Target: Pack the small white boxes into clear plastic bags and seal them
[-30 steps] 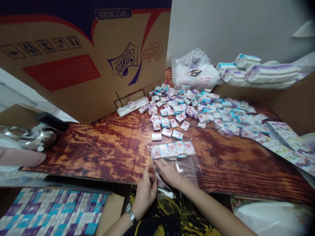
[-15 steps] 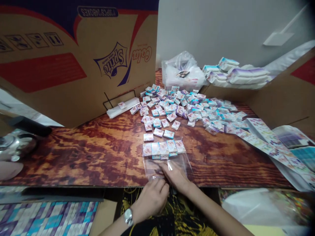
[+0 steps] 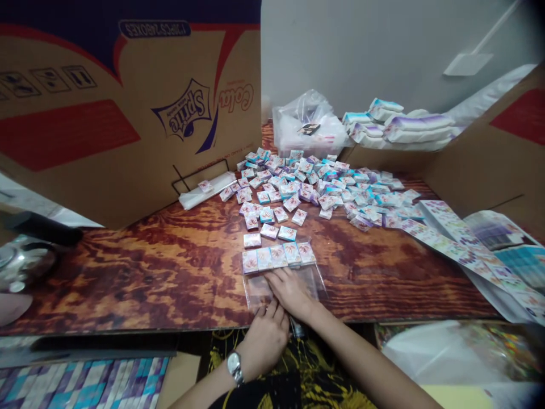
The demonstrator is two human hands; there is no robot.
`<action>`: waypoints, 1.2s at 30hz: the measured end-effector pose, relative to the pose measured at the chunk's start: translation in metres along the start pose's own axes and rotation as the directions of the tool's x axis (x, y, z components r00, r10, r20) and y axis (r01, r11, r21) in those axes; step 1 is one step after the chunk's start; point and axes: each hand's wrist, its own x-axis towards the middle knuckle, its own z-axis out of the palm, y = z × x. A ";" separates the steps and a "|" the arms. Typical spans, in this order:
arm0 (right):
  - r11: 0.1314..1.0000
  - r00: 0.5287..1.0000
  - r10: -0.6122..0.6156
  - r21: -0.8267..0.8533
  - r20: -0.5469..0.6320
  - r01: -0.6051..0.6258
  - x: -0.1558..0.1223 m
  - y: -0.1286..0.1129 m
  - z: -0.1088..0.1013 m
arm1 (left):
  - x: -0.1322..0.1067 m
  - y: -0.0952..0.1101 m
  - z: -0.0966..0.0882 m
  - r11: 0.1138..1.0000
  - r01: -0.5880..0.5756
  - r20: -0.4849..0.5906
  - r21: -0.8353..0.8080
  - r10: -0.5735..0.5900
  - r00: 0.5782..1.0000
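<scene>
A row of several small printed boxes [image 3: 277,255] lies side by side at the far end of a clear plastic bag [image 3: 255,288], flat on the table. My right hand [image 3: 293,295] reaches over the bag's near part, fingers stretched forward, their tips at the row's near edge. Whether those fingers are inside the bag or on top of it, I cannot tell. Close by, at the table's front edge, my left hand [image 3: 266,338], with a watch on the wrist, has its fingers bent onto the bag's near edge. Some loose boxes [image 3: 269,230] sit just beyond the row.
A heap of similar boxes [image 3: 306,176] covers the table's back middle. Behind it stands a bag of clear plastic [image 3: 310,128]. A large carton [image 3: 191,74] rises at the left, above flat plastic sleeves [image 3: 207,191]. Printed card strips [image 3: 460,244] lie at the right.
My right hand has moved forward to the boxes in the bag. The row is more even, and the boxes that stuck out underneath it show less. The view has shifted slightly.
</scene>
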 end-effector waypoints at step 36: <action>0.893 0.991 -0.087 0.449 0.104 0.031 -0.068 0.072 -0.121 | 0.035 -0.012 0.013 0.998 -0.060 -0.015 -0.016 0.060 0.998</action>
